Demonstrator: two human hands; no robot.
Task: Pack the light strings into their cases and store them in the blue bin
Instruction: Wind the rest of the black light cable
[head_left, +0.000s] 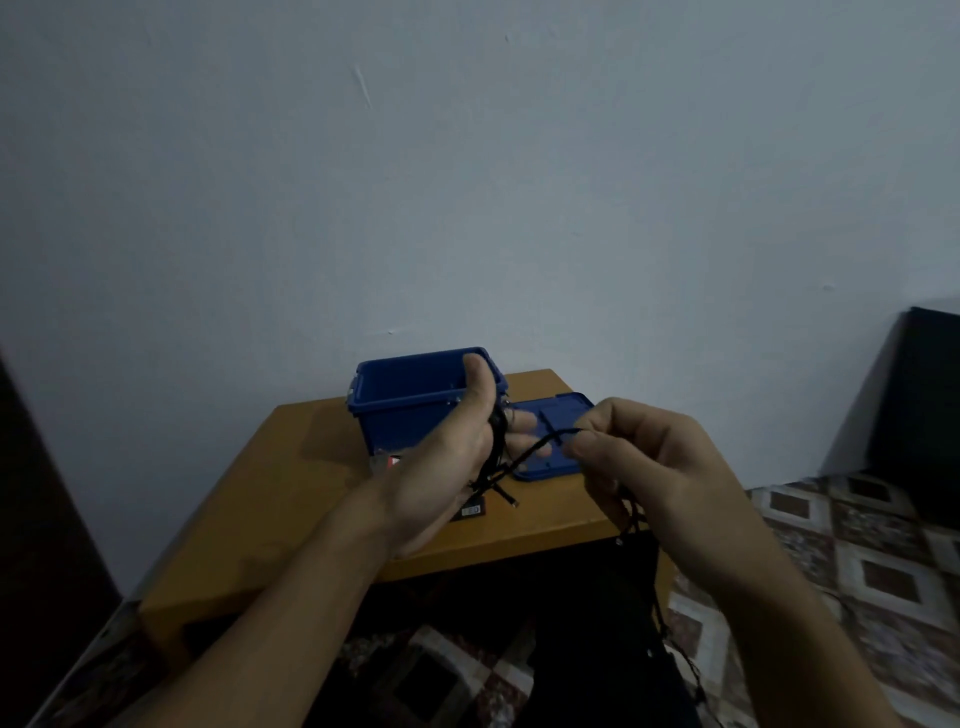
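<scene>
A black light string (524, 453) stretches between my two hands above the wooden table (291, 467). My left hand (457, 457) is raised palm-in with loops of the string wound round it, thumb up in front of the blue bin (405, 405). My right hand (644, 457) pinches the string between thumb and fingers; the rest of the string hangs down from it past the table's front edge. The bin stands open at the table's back. Its blue lid (556, 431) lies flat to its right. A small dark case (470, 510) lies on the table, partly hidden under my left hand.
The table stands against a pale wall (467, 182). A dark piece of furniture (919, 405) is at the right. Patterned floor tiles (857, 545) spread to the right and below the table. A red and white label (395, 461) shows at the bin's base.
</scene>
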